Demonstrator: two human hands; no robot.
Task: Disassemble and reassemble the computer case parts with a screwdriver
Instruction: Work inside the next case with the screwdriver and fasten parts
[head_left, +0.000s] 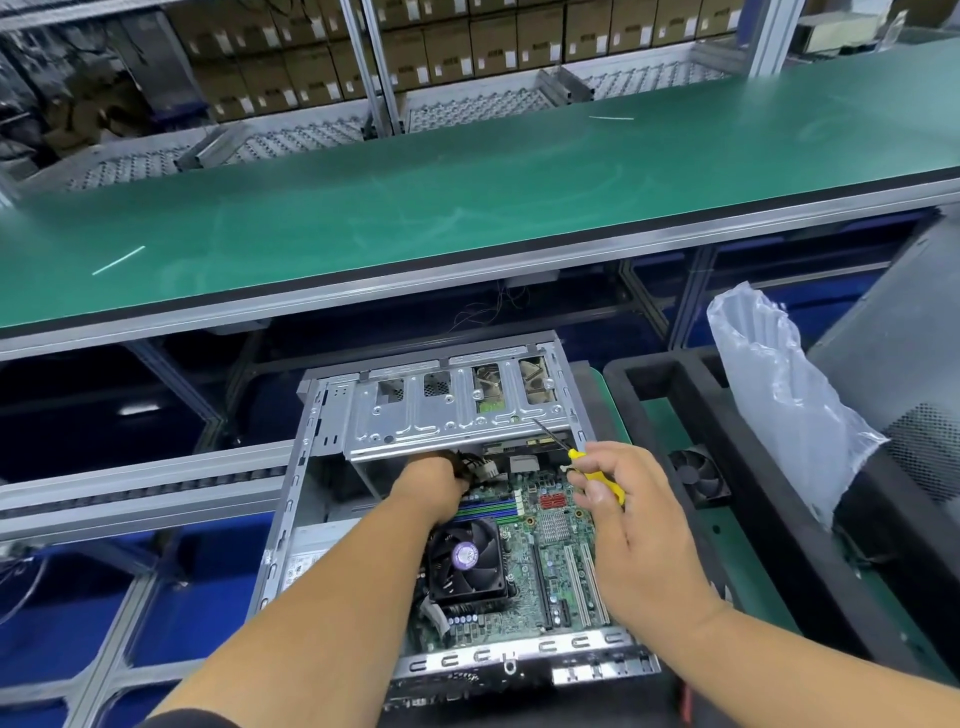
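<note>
An open computer case (291, 499) lies in front of me, its motherboard (550, 577) and black CPU fan (467, 564) exposed. A silver drive cage (441, 415) spans the far end. My right hand (634, 525) grips a yellow-handled screwdriver (592, 467), whose tip points at the cage's right edge. My left hand (431, 486) reaches under the cage beside a bundle of black cables with a white connector (480, 467); its fingers are hidden there.
A green workbench (467, 208) runs across above the case. To the right lie a black foam tray (675, 395), a small loose fan (696, 475), a clear plastic bag (779, 395) and a grey perforated panel (904, 374). Shelves of cartons (467, 47) stand behind.
</note>
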